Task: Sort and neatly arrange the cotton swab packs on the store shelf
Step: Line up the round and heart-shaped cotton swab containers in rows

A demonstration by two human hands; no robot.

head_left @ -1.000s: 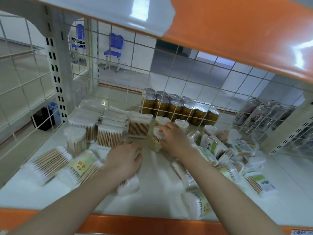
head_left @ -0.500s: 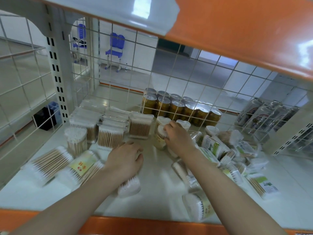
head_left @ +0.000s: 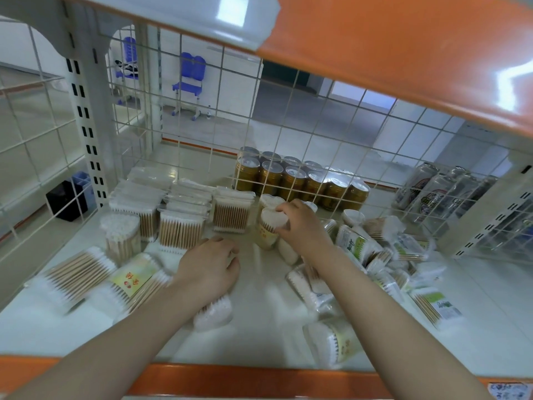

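Gripping an upright tub of cotton swabs point(head_left: 269, 226) mid-shelf beside the boxed packs point(head_left: 230, 213), the right hand point(head_left: 302, 226) curls round its top, while the left hand point(head_left: 209, 262) rests loosely curled, holding nothing, on the shelf point(head_left: 259, 327).

Clear square swab packs point(head_left: 181, 223) are standing in neat rows at the far left. A heart-shaped tub point(head_left: 269, 230) is standing upright in the middle. Flat packs point(head_left: 78, 274) are lying on their sides at the near left. Bagged packs point(head_left: 383, 255) are lying jumbled in a pile on the right.
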